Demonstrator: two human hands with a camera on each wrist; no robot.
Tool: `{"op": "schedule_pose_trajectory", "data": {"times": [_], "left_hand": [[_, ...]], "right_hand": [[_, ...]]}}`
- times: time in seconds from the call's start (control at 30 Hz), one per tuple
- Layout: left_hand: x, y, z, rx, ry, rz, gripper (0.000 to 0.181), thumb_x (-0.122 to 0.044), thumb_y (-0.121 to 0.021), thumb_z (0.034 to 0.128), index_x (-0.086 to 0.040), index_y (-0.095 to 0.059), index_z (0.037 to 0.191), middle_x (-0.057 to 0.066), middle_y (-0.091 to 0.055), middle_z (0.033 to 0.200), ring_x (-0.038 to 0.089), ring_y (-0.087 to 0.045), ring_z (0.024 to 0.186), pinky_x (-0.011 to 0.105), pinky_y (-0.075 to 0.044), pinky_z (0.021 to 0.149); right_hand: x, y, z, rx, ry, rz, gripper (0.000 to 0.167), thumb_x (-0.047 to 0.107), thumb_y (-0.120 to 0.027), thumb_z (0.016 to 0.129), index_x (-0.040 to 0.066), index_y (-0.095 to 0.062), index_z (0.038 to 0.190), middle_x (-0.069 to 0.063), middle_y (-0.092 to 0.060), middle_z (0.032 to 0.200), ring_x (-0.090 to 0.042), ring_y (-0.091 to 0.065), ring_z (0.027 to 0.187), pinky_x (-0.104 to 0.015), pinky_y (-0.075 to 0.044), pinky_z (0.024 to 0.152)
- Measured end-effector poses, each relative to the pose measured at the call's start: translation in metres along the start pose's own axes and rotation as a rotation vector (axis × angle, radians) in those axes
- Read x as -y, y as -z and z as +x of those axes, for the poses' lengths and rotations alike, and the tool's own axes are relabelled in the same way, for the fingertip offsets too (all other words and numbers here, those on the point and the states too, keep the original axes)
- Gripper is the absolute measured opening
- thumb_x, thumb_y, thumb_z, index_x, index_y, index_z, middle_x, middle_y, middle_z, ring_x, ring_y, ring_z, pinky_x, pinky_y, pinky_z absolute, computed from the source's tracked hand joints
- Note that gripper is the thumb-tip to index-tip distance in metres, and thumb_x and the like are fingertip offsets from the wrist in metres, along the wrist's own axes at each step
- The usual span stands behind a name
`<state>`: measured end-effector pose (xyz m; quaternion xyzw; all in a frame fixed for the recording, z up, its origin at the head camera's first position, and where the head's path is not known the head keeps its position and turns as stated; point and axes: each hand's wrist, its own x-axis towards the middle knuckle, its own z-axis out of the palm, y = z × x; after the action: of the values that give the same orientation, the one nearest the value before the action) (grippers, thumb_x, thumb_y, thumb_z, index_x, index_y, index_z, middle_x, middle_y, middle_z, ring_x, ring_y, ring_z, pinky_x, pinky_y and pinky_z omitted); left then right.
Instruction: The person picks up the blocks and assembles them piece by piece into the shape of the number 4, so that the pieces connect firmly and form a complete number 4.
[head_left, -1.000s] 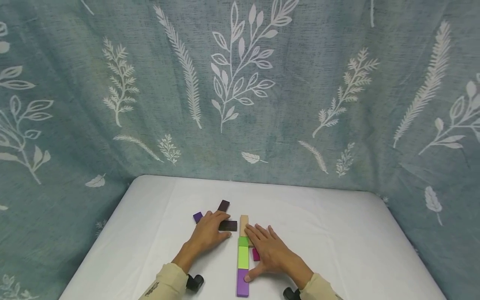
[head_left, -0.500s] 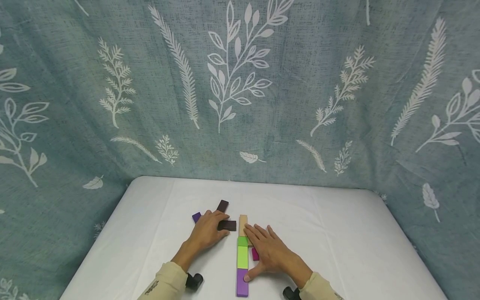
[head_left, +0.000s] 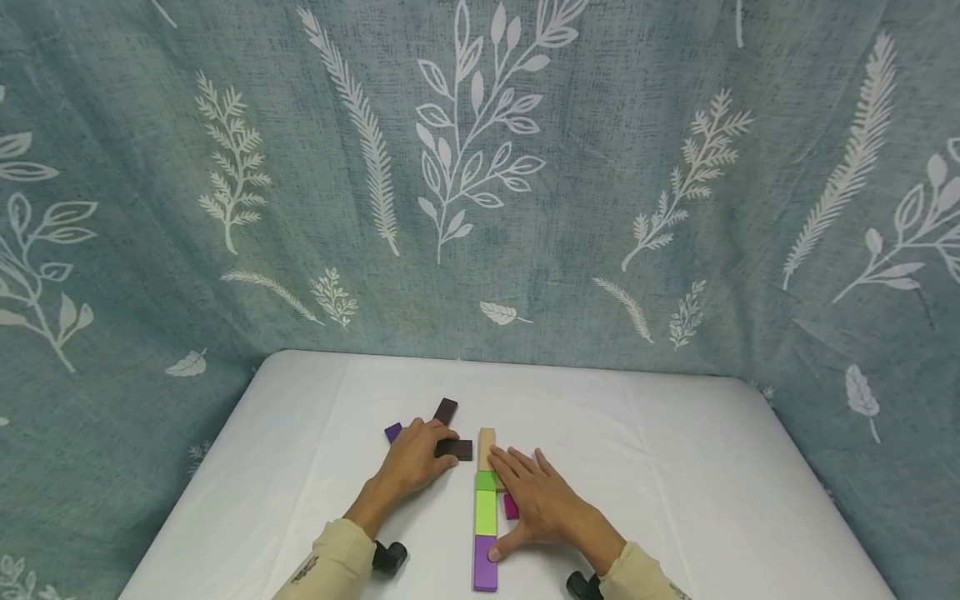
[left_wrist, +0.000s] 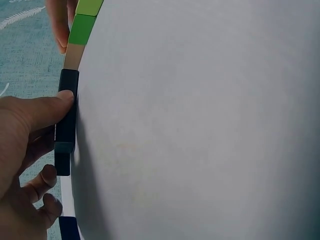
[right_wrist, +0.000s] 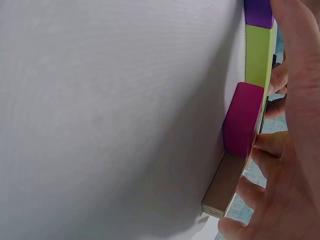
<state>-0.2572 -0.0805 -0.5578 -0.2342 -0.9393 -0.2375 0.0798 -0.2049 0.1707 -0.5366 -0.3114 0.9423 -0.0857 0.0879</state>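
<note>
My left hand [head_left: 416, 454] pinches a dark brown block [head_left: 454, 450] between the thumb on its near side and fingers beyond it. Another dark block [head_left: 446, 409] lies past the fingertips, and a dark purple block [head_left: 393, 432] lies to the left. My right hand [head_left: 543, 504] rests spread, fingers touching the blocks and thumb on a purple block [head_left: 485, 568]. That block ends a straight row with a lime block [head_left: 486, 512], a green piece [head_left: 486, 481] and a tan block [head_left: 487, 448]. Partly under my right palm are a magenta block [right_wrist: 244, 117] and another tan block [right_wrist: 222, 185].
The blocks lie on a white-covered table [head_left: 705, 467]. A blue-green curtain [head_left: 570, 250] with white leaf prints hangs behind and at both sides. Black wrist devices [head_left: 390, 559] show below each hand.
The view shifts slightly. Both hands and the blocks keep their places.
</note>
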Motion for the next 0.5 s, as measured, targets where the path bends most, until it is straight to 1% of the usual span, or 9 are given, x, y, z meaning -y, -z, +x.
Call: {"op": "schedule_pose_trajectory", "data": {"times": [0.13, 0.3, 0.5], "left_hand": [[0.0006, 0.0003, -0.0019, -0.004, -0.008, 0.004, 0.034, -0.025, -0.082, 0.0850, -0.011, -0.075, 0.115, 0.001, -0.070, 0.107, 0.019, -0.057, 0.092, 0.040, -0.048, 0.083], [-0.0004, 0.0013, -0.0045, -0.010, -0.025, -0.014, 0.033, -0.025, -0.083, 0.0847, -0.011, -0.075, 0.114, 0.001, -0.070, 0.106, 0.019, -0.057, 0.091, 0.039, -0.048, 0.082], [-0.0020, 0.0014, -0.0083, 0.002, -0.021, -0.012, 0.033, -0.027, -0.083, 0.0839, -0.013, -0.075, 0.113, 0.000, -0.069, 0.106, 0.017, -0.056, 0.092, 0.038, -0.048, 0.083]], "right_hand": [[-0.0003, -0.0007, 0.0001, 0.000, 0.000, -0.002, 0.142, 0.092, -0.067, 0.055, 0.008, -0.023, 0.161, -0.010, -0.028, 0.164, -0.032, -0.027, 0.150, -0.060, -0.017, 0.118], [-0.0008, -0.0012, -0.0004, -0.005, 0.003, 0.001, 0.142, 0.092, -0.067, 0.055, 0.008, -0.024, 0.161, -0.010, -0.028, 0.164, -0.033, -0.027, 0.149, -0.060, -0.017, 0.118], [-0.0006, -0.0008, -0.0010, -0.014, 0.009, 0.003, 0.140, 0.092, -0.066, 0.056, 0.007, -0.026, 0.160, -0.008, -0.029, 0.164, -0.032, -0.028, 0.149, -0.061, -0.018, 0.118]]}}
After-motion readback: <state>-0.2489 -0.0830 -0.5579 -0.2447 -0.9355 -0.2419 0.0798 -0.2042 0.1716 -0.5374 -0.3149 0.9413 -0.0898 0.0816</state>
